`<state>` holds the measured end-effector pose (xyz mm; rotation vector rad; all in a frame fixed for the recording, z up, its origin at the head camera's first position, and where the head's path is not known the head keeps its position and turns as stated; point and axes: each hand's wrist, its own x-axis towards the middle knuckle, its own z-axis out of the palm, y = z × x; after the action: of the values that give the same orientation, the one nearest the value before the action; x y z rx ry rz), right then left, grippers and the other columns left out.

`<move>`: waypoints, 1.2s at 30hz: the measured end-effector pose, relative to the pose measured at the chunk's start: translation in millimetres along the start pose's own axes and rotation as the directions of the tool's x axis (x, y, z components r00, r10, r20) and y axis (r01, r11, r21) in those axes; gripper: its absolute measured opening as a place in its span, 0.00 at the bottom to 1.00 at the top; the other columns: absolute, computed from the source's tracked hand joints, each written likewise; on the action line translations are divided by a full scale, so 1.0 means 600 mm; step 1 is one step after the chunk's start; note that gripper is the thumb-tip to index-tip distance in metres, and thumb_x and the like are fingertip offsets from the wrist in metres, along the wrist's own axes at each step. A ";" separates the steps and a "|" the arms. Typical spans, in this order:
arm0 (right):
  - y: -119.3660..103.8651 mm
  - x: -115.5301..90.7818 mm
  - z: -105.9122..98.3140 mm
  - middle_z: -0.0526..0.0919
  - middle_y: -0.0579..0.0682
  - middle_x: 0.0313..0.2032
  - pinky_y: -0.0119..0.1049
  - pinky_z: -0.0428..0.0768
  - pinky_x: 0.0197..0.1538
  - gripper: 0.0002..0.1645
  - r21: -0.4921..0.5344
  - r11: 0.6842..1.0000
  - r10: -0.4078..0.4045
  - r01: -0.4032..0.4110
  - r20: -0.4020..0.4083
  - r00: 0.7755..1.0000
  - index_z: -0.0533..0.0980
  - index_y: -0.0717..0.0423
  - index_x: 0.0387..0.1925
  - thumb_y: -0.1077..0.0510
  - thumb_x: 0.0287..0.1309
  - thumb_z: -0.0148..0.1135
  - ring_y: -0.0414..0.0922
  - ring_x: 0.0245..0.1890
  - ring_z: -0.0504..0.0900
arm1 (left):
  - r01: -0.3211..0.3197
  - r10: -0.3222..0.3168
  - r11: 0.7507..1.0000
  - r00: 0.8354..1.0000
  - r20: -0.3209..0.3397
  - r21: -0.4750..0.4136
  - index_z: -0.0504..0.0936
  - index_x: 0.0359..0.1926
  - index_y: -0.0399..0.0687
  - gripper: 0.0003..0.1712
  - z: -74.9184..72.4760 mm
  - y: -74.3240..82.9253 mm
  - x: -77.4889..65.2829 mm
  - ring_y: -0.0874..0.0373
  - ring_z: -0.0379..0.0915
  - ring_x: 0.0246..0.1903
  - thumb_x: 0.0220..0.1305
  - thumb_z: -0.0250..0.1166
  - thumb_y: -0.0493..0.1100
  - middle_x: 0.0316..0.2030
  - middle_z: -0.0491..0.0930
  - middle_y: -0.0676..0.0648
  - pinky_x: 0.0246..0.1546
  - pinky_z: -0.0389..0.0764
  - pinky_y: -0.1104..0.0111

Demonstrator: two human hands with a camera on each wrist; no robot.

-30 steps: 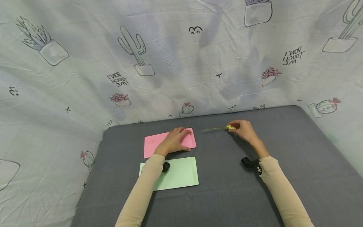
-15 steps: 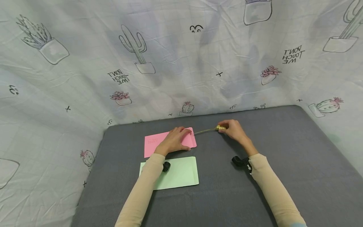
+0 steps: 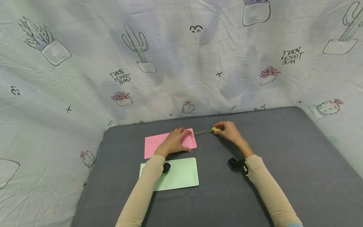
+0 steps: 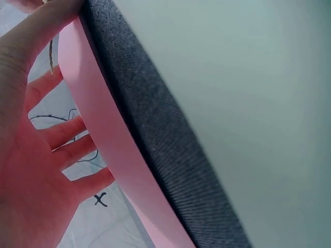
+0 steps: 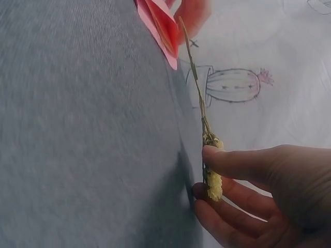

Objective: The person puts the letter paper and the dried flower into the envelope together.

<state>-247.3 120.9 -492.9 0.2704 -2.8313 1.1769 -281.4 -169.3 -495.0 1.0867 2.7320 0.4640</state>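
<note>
My left hand [image 3: 174, 142] lies over the right part of a pink envelope [image 3: 154, 145], fingertips at its far edge and thumb at its near edge, gripping across it. In the right wrist view, the mouth of the pink envelope [image 5: 158, 23] gapes a little. My right hand [image 3: 230, 132] pinches a dried flower by its yellow head [image 5: 214, 187] between thumb and fingers. The thin flower stem [image 3: 202, 131] points left, its tip overlapping the right end of the envelope in the head view. Just in front of the pink envelope lies a green envelope [image 3: 181, 173], partly covered by my left forearm.
A grey cloth covers the table [image 3: 215, 195]. Behind and beside it hangs a pale curtain [image 3: 170, 91] printed with cacti. Each wrist wears a black camera mount, such as the right one [image 3: 238, 164].
My right hand has moved left with the flower, bringing its stem from beside the pink envelope to over its right end. My left hand has stayed on the envelope.
</note>
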 end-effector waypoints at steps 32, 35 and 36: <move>-0.002 0.002 0.003 0.84 0.63 0.47 0.50 0.80 0.48 0.20 0.007 1.000 -0.007 0.007 -0.007 1.000 0.80 0.67 0.51 0.64 0.57 0.68 0.57 0.47 0.83 | 0.006 -0.006 1.000 1.000 0.013 0.006 0.68 0.67 0.60 0.44 0.002 0.001 0.004 0.47 0.62 0.64 0.51 0.74 0.61 0.64 0.67 0.43 0.68 0.58 0.50; 0.005 -0.001 -0.005 0.84 0.63 0.47 0.51 0.80 0.48 0.20 0.002 1.000 -0.005 0.005 -0.016 1.000 0.80 0.67 0.51 0.64 0.57 0.68 0.58 0.47 0.83 | 0.008 -0.008 1.000 1.000 0.006 0.013 0.68 0.67 0.60 0.44 0.003 -0.001 0.003 0.47 0.62 0.64 0.51 0.74 0.61 0.64 0.67 0.43 0.68 0.58 0.50; 0.007 -0.002 -0.007 0.84 0.64 0.47 0.51 0.80 0.48 0.20 -0.001 1.000 -0.006 0.006 -0.017 1.000 0.80 0.67 0.51 0.64 0.57 0.68 0.58 0.47 0.83 | 0.008 -0.008 1.000 1.000 0.002 0.012 0.68 0.67 0.60 0.44 0.003 -0.001 0.002 0.47 0.62 0.64 0.51 0.74 0.61 0.64 0.67 0.43 0.68 0.58 0.50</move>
<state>-247.1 126.9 -493.2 0.2665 -2.8147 1.1704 -282.3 -168.4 -497.1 1.0777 2.7396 0.4459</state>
